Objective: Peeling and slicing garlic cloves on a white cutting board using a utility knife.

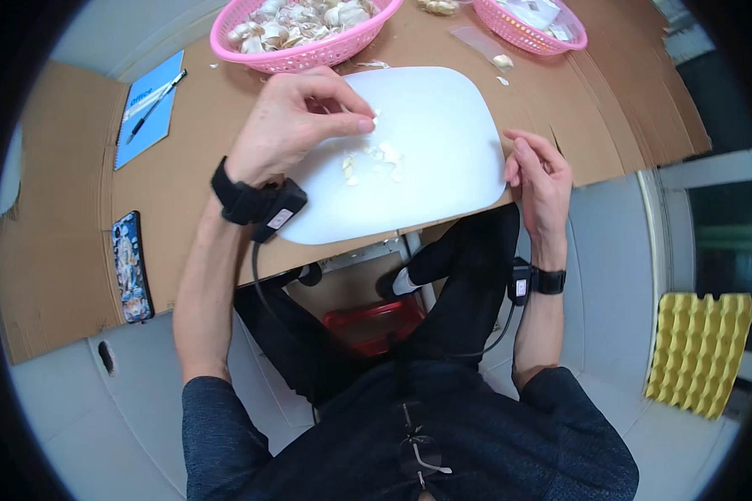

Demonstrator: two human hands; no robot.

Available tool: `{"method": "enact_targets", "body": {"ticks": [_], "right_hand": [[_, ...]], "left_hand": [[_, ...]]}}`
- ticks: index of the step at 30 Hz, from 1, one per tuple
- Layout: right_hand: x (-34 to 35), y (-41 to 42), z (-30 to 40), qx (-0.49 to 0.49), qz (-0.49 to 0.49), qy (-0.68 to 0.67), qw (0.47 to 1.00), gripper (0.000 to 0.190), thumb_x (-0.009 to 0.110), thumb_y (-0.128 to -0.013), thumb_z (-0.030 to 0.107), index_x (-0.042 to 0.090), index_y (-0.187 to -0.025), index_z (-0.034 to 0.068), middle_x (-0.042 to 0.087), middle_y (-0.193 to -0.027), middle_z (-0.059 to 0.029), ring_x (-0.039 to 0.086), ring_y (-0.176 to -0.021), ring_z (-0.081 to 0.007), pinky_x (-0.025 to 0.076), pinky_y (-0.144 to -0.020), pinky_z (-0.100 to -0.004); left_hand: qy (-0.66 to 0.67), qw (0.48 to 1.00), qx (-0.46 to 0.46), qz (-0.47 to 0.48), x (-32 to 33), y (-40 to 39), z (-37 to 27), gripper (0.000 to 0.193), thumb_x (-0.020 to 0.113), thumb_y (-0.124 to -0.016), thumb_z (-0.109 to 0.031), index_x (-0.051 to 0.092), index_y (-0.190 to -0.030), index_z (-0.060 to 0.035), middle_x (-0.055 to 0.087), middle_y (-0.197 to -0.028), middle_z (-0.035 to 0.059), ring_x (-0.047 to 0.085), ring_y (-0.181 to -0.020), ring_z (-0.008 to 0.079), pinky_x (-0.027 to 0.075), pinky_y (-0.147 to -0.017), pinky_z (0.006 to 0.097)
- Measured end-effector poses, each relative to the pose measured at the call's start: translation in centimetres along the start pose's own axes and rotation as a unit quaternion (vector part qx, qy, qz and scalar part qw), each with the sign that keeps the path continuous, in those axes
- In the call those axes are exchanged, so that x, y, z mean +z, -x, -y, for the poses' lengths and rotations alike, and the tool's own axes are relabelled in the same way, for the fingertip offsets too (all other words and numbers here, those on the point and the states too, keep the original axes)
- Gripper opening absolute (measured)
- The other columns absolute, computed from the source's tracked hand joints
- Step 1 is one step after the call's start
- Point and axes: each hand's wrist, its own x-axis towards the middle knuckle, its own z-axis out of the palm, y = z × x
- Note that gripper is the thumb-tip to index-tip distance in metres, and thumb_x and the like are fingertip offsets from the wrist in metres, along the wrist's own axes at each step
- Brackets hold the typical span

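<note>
A white plastic cutting board lies on the cardboard-covered table before me. My left hand is over the board's upper left part, thumb and fingertips pinched on a small whitish piece, which looks like garlic. Several small pale garlic pieces lie scattered on the middle of the board. At the board's right edge, my right hand is raised with fingers loosely curled; nothing shows in it. Beyond my left hand stands a pink plastic basket filled with garlic bulbs.
A second pink basket holding plastic packets stands at the back right, near a clear plastic bag and a garlic clove. On the left lie a blue notebook, a pen and a phone. A yellow egg tray is at lower right.
</note>
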Motion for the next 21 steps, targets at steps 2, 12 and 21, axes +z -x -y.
{"method": "enact_targets", "body": {"ticks": [2,12,21], "right_hand": [[0.5,-0.1,0.0,-0.003,-0.009,-0.005,1.000,0.026,0.073,-0.113,0.017,0.081,-0.128,-0.003,0.072,-0.082,-0.0012,0.061,-0.073,-0.0056,0.044,-0.067,-0.0218],[1.2,-0.2,0.8,0.014,0.015,0.000,1.000,0.029,0.072,-0.114,0.020,0.080,-0.131,-0.001,0.072,-0.084,0.0016,0.060,-0.073,-0.0052,0.045,-0.068,-0.0210],[3.7,5.6,3.8,0.003,-0.058,0.015,0.998,0.035,0.068,-0.117,0.028,0.080,-0.133,-0.001,0.070,-0.083,0.0029,0.058,-0.072,-0.0039,0.044,-0.068,-0.0202]], "left_hand": [[0.018,1.000,-0.005,0.009,0.4,0.2,0.5,0.019,0.091,-0.091,-0.011,0.088,-0.108,-0.0027,0.077,-0.092,0.0007,0.069,-0.084,0.0082,0.057,-0.078,0.0274],[0.006,1.000,-0.020,0.002,-0.4,-0.6,1.5,0.020,0.085,-0.103,-0.021,0.087,-0.110,-0.0027,0.080,-0.096,0.0003,0.070,-0.088,0.0083,0.057,-0.081,0.0265],[0.029,0.999,-0.025,0.028,-1.0,-1.1,3.4,0.037,0.064,-0.118,-0.035,0.086,-0.124,-0.0056,0.084,-0.109,0.0028,0.073,-0.100,0.0090,0.057,-0.089,0.0274]]}}
